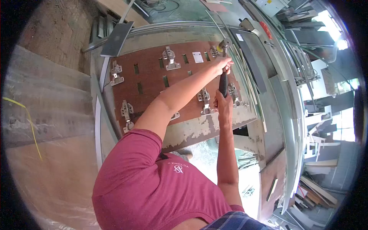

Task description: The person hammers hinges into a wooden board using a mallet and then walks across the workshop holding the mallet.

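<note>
My right hand (224, 101) is wrapped around the black handle of a hammer (223, 78). The hammer's metal head, with a yellow part, lies at the far right of a reddish-brown board (147, 82). Close to the upper handle, my left hand (221, 65) has its fingers curled together; what they pinch is hidden. Just beyond it is a metal cabinet hinge (215, 51), partly covered. More hinges rest on the board: one (170, 58) at the back, one (117, 73) at the left, one (205, 101) near the front, and one (233, 94) beside my right hand.
Small dark slots and a white label (197, 57) mark the board, which lies on a worn workbench (188, 136). Thin strips (249, 82) and a dark panel (247, 57) run along its right side. A grey block (117, 39) sits at the back left. Offcuts (316, 191) are piled at right.
</note>
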`<state>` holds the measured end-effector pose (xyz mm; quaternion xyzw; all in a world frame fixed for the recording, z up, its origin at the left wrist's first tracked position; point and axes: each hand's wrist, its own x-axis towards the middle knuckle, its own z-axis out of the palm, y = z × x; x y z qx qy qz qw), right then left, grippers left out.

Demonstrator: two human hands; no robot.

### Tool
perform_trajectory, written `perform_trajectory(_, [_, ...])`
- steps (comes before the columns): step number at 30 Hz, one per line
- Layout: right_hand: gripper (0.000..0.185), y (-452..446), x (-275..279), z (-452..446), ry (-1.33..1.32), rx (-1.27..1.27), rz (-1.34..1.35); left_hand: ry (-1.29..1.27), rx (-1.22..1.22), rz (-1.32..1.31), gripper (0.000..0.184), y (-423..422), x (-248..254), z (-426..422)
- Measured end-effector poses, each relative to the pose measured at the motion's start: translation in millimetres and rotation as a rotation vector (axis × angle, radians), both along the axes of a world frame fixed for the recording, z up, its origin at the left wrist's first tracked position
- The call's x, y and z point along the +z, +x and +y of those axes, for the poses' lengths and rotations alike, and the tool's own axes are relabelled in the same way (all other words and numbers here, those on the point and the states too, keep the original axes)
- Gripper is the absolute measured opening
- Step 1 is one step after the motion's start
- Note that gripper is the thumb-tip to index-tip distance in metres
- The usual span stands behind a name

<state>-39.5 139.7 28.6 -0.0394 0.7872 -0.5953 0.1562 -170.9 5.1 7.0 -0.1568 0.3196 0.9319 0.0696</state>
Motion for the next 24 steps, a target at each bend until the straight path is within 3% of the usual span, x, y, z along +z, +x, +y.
perform_trajectory(8, [0.021,-16.7,-12.5,0.6,-0.099,-0.043,-0.067,0.007,-0.032,-0.078,0.022,-28.6,-29.8,1.3])
perform_trajectory(18, [0.023,-16.4,-15.4,4.1,0.038,-0.068,0.01,0.045,-0.042,-0.058,0.021,-16.5,-17.6,0.7])
perform_trajectory(24, [0.025,56.0,2.4,53.9,0.051,-0.005,0.036,-0.017,-0.128,0.071,0.024,68.9,18.6,50.1])
